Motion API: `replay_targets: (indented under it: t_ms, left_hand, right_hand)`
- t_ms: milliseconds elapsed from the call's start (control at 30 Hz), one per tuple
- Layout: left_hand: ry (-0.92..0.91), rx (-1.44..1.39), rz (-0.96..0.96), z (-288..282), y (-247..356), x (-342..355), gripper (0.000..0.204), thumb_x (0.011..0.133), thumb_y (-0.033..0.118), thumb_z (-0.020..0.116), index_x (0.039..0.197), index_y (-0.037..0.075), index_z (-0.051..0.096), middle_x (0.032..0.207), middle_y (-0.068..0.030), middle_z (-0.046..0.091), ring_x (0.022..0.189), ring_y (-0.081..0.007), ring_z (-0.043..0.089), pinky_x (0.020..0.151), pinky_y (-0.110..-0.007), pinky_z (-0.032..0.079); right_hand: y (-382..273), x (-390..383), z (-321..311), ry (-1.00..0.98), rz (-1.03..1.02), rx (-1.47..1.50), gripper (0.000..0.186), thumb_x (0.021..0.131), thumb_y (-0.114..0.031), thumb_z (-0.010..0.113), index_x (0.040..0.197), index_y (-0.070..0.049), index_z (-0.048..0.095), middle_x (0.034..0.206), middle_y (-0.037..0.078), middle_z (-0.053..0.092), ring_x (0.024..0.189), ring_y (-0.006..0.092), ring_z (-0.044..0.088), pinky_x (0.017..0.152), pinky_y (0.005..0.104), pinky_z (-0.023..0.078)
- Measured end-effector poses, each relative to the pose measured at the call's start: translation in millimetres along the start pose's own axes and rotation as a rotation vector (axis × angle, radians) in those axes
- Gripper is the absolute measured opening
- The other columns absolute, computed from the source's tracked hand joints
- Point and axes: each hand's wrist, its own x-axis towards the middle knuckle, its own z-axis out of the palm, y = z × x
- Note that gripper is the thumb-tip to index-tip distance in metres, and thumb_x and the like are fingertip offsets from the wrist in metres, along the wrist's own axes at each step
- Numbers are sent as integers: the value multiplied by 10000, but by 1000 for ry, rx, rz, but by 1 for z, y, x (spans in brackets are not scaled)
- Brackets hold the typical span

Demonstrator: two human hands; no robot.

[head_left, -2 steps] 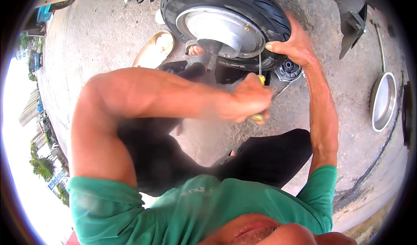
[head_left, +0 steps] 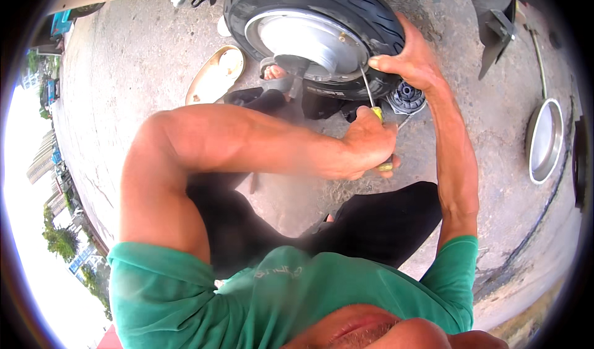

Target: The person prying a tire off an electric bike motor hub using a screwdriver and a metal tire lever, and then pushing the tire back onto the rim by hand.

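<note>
Two hands: ribbed rubber tyre point(head_left: 365, 15), yellow-handled screwdriver point(head_left: 373, 111).

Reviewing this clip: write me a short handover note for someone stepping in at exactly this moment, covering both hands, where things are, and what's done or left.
Left hand: shut on a yellow-handled screwdriver, its tip at the edge of the silver wheel hub.
Right hand: pressed on the black tyre, steadying the wheel; holds nothing.
Nearby: a small black round part on the concrete by the tyre, a metal bowl further right, a tan sandal left of the wheel.
Done: cannot tell from this view.
Left: apparently the work at the hub edge; the screwdriver is engaged there.
</note>
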Motion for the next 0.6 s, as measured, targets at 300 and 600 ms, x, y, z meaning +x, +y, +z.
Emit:
replay_targets:
  t_ms: [300, 600]
  left_hand:
    - [-8, 758, 51, -94, 18, 11, 297, 968, 243, 635, 1106, 5, 522, 782, -104, 605, 575, -174, 611, 480, -341, 493]
    - [-106, 1614, 119, -104, 121, 12, 405, 884, 193, 696, 1234, 1, 628, 693, -97, 651, 540, -200, 627, 466, -342, 479]
  right_hand:
    - [1, -4, -7, -13, -41, 31, 897, 637, -230, 862, 1407, 66, 511, 1255, 164, 664, 1157, 228, 623, 1067, 351, 451]
    - [10, -1, -8, -21, -26, 6, 872, 625, -184, 824, 1404, 54, 515, 1261, 144, 662, 1145, 221, 618, 1058, 343, 453]
